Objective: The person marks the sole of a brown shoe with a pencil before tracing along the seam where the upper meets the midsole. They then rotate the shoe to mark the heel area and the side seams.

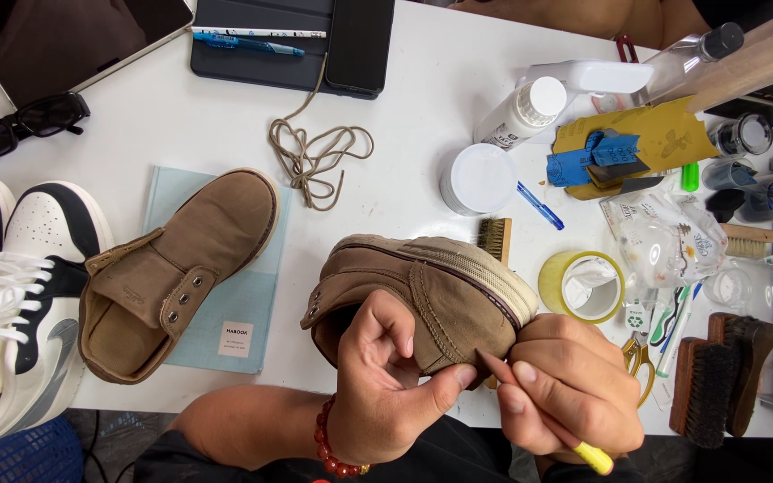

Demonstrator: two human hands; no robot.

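My left hand [388,376] grips a brown suede shoe [422,286] by its heel and holds it on its side above the table edge. My right hand [565,385] pinches a thin stick-like tool with a yellow end [594,458], its tip pressed against the shoe's side near my left thumb. The matching brown shoe [176,273], without a lace, lies on a light blue notebook [252,304] to the left. A loose tan lace [315,156] lies coiled on the white table [181,125].
Black-and-white sneakers [20,295] sit at the left edge, sunglasses [20,121] and a tablet [73,36] behind. A white jar [478,179], bottle [521,112], tape roll [581,286], sandpaper [637,143], scissors [639,358] and dark brushes [717,376] crowd the right.
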